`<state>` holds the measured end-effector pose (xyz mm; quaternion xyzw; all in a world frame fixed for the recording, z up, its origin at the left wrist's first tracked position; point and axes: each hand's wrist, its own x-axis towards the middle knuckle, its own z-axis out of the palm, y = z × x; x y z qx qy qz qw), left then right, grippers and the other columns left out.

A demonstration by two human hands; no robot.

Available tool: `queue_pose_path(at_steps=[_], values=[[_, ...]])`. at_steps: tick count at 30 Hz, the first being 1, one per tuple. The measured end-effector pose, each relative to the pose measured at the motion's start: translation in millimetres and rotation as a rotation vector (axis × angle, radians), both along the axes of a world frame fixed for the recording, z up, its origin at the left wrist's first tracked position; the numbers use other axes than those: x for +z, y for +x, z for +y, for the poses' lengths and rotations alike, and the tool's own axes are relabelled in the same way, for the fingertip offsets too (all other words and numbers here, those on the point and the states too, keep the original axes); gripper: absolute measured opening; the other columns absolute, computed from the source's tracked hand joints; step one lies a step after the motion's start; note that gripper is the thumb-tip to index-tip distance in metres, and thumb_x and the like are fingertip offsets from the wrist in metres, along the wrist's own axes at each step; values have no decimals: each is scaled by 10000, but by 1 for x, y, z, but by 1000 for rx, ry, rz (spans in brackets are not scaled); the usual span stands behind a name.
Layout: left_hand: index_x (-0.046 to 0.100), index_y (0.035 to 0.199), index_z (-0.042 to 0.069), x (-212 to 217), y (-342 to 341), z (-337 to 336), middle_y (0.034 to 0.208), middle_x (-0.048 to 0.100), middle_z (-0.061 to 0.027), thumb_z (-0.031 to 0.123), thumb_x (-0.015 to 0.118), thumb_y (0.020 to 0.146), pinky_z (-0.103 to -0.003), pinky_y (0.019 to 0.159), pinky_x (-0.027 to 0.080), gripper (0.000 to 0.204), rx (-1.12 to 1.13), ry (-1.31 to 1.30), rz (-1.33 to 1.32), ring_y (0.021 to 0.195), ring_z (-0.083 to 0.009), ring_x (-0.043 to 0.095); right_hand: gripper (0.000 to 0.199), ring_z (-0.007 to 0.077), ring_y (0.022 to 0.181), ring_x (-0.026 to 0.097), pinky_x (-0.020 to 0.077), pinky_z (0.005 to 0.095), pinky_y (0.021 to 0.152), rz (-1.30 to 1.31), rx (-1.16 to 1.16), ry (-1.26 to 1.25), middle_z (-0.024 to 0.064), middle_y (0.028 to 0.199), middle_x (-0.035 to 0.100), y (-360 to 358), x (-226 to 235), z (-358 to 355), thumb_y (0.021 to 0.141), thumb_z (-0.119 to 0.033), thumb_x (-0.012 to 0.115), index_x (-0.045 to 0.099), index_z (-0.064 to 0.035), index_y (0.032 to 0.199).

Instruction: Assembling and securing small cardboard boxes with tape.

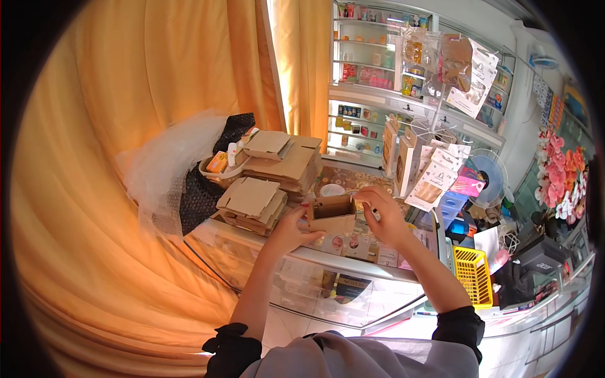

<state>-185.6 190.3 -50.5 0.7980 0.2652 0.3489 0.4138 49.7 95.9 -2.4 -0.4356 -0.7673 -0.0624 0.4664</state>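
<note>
Glass bench [354,263] | box [334,225]: open-topped | left fingers [311,237]: part-spread, hold box end | right fingers [369,194]: half-curled at box rim, grip unclear

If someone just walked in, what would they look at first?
Probably the big orange curtain glowing down the left side. Next comes the small open cardboard box in the middle, between the left hand and the right hand. On the right, the yellow basket and pink flowers stand out too.

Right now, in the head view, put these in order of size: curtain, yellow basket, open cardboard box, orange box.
1. Curtain, by far the largest.
2. Yellow basket and open cardboard box: too alike to rank; nearness may mislead.
3. Orange box, smallest.
</note>
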Motion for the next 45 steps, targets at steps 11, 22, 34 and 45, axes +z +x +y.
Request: queue_pose_path(at_steps=[11, 22, 34, 45], values=[[560, 1184, 3, -9, 1, 7, 1108, 601, -156, 252, 835, 664, -343, 888, 454, 639, 27, 183, 4, 1017, -240, 577, 238, 292, 897, 604, 504, 396, 767, -484, 65, -277, 75, 953, 624, -35, 38, 22, 758, -22, 653, 639, -89, 985], [507, 1240, -13, 2, 0, -4, 1098, 590, -121, 255, 822, 702, -302, 841, 466, 679, 11, -100, -28, 1013, -181, 555, 561, 269, 1013, 551, 448, 364, 885, -15, -12, -164, 130, 1201, 507, -16, 14, 17, 795, -171, 728, 445, -63, 1268], [221, 1424, 25, -14, 4, 8, 1195, 554, -186, 203, 751, 804, -295, 779, 518, 834, 1, -117, -194, 999, -189, 601, 791, 289, 1041, 543, 466, 408, 887, 163, 47, -462, 241, 1271, 442, -4, -34, 22, 701, -190, 799, 291, -46, 1290], [164, 1489, 100, -1, 11, 1, 1145, 558, -105, 211, 621, 916, -267, 746, 489, 741, 40, -158, -401, 890, -120, 570, 686, 141, 921, 570, 525, 277, 783, 341, 184, -390, 92, 1464, 296, -13, -12, 14, 722, -12, 772, 434, -148, 1303]])
